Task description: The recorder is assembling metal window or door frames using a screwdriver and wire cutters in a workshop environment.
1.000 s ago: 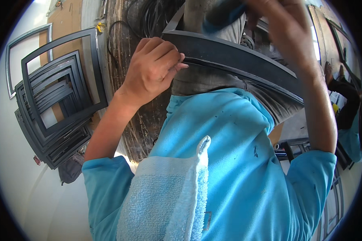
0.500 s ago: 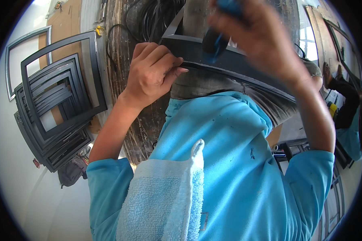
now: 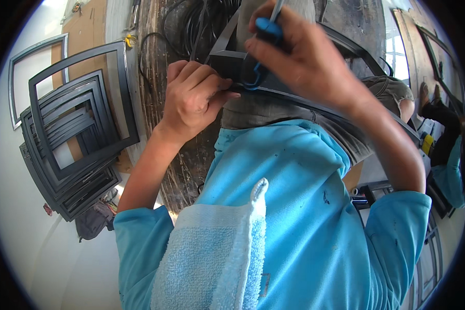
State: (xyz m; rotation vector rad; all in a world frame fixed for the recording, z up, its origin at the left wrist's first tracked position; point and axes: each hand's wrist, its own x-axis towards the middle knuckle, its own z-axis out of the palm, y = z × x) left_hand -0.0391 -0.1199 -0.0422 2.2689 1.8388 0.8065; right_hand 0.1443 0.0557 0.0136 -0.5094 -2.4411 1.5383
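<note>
Across my lap lies a dark grey frame (image 3: 227,63), its corner pointing away from me. My left hand (image 3: 194,98) is closed at the frame's near edge, thumb and forefinger pinching a thin black strip (image 3: 234,86) there. My right hand (image 3: 310,64) grips a screwdriver (image 3: 267,30) with a black and blue handle. Its metal shaft points up and away, while the handle's butt end meets the near edge of the frame, just right of my left fingertips. Part of the handle is hidden by my fingers.
A coil of black strip (image 3: 188,31) lies on the worn wooden surface (image 3: 152,98) beyond my left hand. Several dark frames (image 3: 82,165) lean stacked at the left, near a grey bag (image 3: 94,221). At the far right, another person's legs (image 3: 447,124) show.
My right hand has come down and left, bringing the screwdriver's butt end against the frame edge beside my left fingertips. My left hand keeps its pinch with little movement.
</note>
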